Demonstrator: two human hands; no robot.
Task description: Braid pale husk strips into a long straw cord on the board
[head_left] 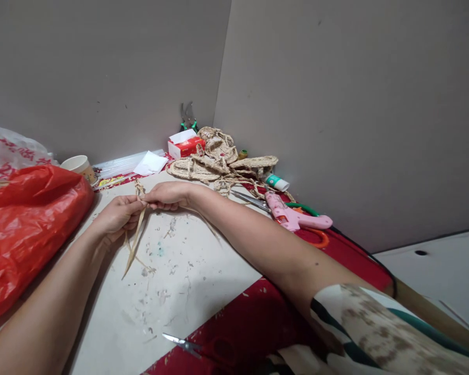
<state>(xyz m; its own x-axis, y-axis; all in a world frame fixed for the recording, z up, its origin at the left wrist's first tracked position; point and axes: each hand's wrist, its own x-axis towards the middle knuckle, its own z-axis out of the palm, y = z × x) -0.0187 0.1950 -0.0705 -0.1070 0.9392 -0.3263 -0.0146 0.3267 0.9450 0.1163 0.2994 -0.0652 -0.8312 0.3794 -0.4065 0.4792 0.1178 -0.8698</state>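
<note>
Both hands meet over the far left part of a pale board [172, 260], pinching a braid of straw [139, 186]. My left hand [119, 214] is closed on it with thumb and forefinger. From the other side my right hand [166, 196] grips it at the same spot, fingertips touching the left thumb. Loose flat strands [135, 244] hang from the fingers toward me, and another strand comes out under my right wrist. A short plaited end points away from me. The exact crossing of strands is hidden by the fingers.
Coiled straw braids [214, 161], a red box [185, 147], pruning shears [188, 117], a pink glue gun [295, 213] and scissors [252, 200] lie at the back and right. Left are a red plastic bag [35, 224] and a paper cup [79, 165]. Small scissors [183, 344] lie near.
</note>
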